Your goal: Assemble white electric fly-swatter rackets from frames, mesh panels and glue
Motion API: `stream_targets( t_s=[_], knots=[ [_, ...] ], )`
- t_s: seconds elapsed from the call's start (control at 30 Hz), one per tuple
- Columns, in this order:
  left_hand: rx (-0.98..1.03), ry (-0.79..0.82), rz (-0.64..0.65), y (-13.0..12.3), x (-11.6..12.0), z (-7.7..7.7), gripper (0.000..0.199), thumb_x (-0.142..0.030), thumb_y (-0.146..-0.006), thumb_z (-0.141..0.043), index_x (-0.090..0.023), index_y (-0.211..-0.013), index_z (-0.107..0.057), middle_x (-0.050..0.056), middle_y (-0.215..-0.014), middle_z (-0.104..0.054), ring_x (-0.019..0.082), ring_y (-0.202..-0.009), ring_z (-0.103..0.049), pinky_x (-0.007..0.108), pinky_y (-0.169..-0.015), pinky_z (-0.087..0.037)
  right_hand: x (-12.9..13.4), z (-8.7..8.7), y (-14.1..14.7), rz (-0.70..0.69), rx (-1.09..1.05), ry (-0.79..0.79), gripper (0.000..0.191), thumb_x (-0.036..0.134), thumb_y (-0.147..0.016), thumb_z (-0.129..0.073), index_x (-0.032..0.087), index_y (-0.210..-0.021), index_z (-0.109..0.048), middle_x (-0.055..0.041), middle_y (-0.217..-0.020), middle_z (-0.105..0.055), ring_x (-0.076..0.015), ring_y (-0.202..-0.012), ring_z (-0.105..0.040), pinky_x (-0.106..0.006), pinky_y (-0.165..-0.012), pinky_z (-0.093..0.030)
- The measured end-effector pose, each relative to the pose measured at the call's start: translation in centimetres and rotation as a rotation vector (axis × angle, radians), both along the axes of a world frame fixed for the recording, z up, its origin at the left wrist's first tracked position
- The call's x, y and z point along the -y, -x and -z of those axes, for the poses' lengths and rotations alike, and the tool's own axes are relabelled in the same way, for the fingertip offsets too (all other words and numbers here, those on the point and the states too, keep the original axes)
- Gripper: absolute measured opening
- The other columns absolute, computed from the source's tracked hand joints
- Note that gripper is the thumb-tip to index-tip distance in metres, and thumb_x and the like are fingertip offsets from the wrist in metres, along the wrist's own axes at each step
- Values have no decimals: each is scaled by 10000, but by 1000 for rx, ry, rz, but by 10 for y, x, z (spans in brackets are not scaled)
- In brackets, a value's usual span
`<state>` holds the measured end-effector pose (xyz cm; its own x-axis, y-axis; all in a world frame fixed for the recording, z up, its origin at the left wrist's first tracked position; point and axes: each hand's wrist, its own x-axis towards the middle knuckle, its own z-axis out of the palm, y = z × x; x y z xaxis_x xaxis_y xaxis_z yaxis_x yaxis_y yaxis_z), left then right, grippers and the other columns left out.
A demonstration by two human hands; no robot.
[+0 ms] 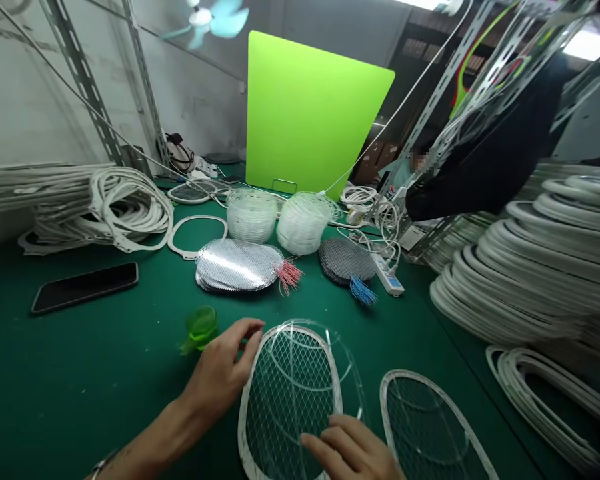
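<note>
Okay, layout: green-matted bench (80, 393) fills the view, lime-green panel (313, 113) stands upright at its far edge. Co-worker's dark sleeve (485, 160) is upper right, behind a tall stack of white frames (525, 267) along the right side. White frame coils (95, 207) are piled on the left, and a looser coil (545, 407) sits lower right.

Mid-bench, two bundles of white mesh (251, 215) (304, 223) stand side by side. Nearer are a silver mesh stack (237, 265) with pink wires (289, 277) and a dark mesh stack (347, 261) with blue wires (363, 291). Power strip (387, 275) lies just right of the blue wires, phone (84, 287) lies face-up at left, and a bare oval frame (197, 233) lies beside the coils.

Work area: meshed oval frame (290, 393) flat on the bench between both hands, second meshed frame (430, 427) just to its right, apart from it. Small green cup (201, 327) sits just beyond the left hand (223, 370).

Left grip is open, fingers curved at the frame's upper-left rim. Right hand (350, 450) is open too, fingers laid on the frame's lower mesh, not closed on anything.
</note>
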<state>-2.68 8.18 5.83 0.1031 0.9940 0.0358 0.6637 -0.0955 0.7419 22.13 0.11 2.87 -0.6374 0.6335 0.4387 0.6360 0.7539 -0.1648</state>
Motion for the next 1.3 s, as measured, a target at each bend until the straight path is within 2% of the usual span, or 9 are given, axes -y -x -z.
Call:
stream_targets(
  t_s=[0.1, 0.2, 0.33, 0.73, 1.0, 1.3],
  knots=[
    [-166, -59, 92, -23, -33, 2, 278, -323, -987, -449, -228, -1149, -655, 41, -1173, -673, 201, -1050, -626, 311, -893, -487, 0, 12, 19, -18, -32, -24, 287, 278, -1019, -380, 169, -1054, -643, -41, -727, -650, -180, -656, -592, -302, -637, -488],
    [-250, -40, 139, -43, -59, 18, 198, -299, -955, -525, -237, -1013, -703, 29, -1013, -704, 210, -974, -628, 311, -822, -467, -2, 14, 33, -1, -62, -35, 292, 249, -1020, -364, 167, -997, -644, -28, -682, -625, -164, -600, -560, -282, -571, -450],
    [-284, -10, 150, -54, -73, 35, 120, -281, -906, -598, -237, -887, -708, 19, -912, -692, 200, -901, -624, 291, -740, -437, -1, 13, 35, 15, -66, -31, 251, 173, -999, -388, 166, -992, -639, -17, -671, -618, -155, -589, -549, -273, -560, -421],
    [-373, -5, 180, -62, -81, 46, 100, -247, -909, -579, -219, -866, -665, 24, -912, -663, 192, -907, -596, 283, -724, -402, 6, 33, 35, 77, -3, 86, 172, 219, -972, -491, 198, -1089, -616, -21, -714, -606, -164, -619, -535, -288, -574, -412],
    [-418, -21, 151, -61, -78, 42, 110, -244, -924, -548, -216, -876, -642, 29, -922, -654, 191, -914, -584, 295, -754, -401, 5, 36, 37, 67, 11, 107, 193, 228, -986, -467, 193, -1105, -614, -26, -736, -610, -167, -647, -548, -289, -587, -426],
    [-425, -16, 179, -63, -75, 42, 131, -267, -940, -527, -218, -885, -635, 31, -935, -660, 188, -909, -587, 296, -758, -407, 5, 34, 43, 94, -59, 34, 195, 197, -983, -450, 184, -1027, -640, -16, -683, -605, -165, -594, -556, -289, -563, -448]
  ],
)
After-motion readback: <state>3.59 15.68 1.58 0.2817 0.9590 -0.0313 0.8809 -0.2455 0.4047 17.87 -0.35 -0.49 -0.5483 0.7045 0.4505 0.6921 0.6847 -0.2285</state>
